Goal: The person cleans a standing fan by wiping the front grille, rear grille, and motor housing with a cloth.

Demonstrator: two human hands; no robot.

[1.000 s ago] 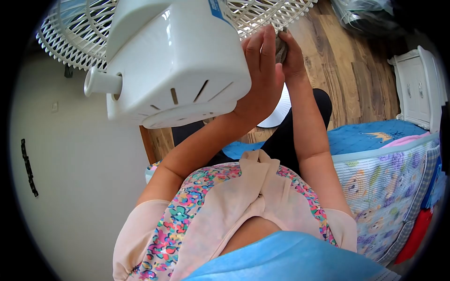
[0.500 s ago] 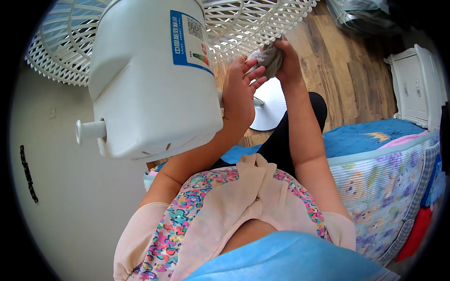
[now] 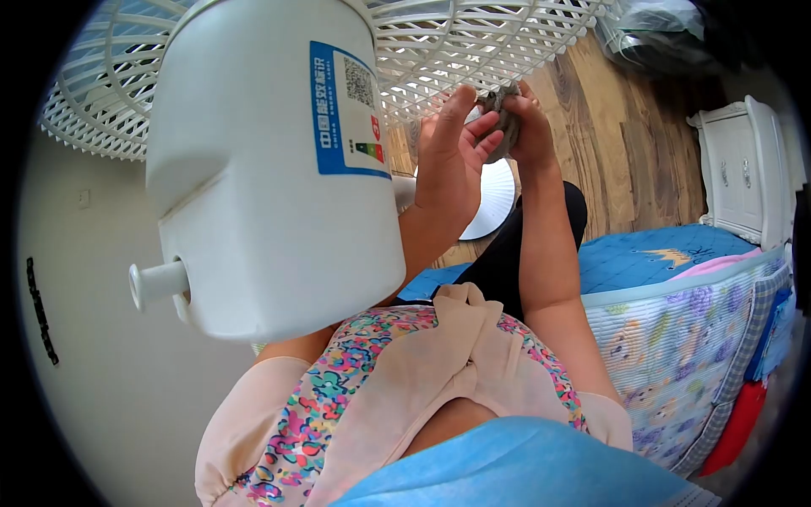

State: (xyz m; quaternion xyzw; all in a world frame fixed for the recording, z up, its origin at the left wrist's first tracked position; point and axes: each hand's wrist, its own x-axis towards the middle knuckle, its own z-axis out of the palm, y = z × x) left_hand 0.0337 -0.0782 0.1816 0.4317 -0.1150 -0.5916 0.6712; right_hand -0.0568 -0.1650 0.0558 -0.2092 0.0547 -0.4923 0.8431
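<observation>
A crumpled grey cloth is gripped in my right hand, just under the edge of the white fan grille. My left hand is beside the cloth, palm turned towards it and fingers apart. Its fingertips reach the cloth's near side; whether they press on it I cannot tell. The fan's white motor housing fills the upper left, with a blue and white energy label and a knob sticking out. It hides part of my left forearm.
Below my hands stands the round white fan base on the wooden floor. A bed with a blue cover and a patterned quilted side panel is to the right, near a white cabinet. Plastic-wrapped items lie at the top right.
The fan housing appears larger and lower in view. Both hands have shifted slightly right and down in view, and a left finger now points up. The cloth stays in my right hand.
</observation>
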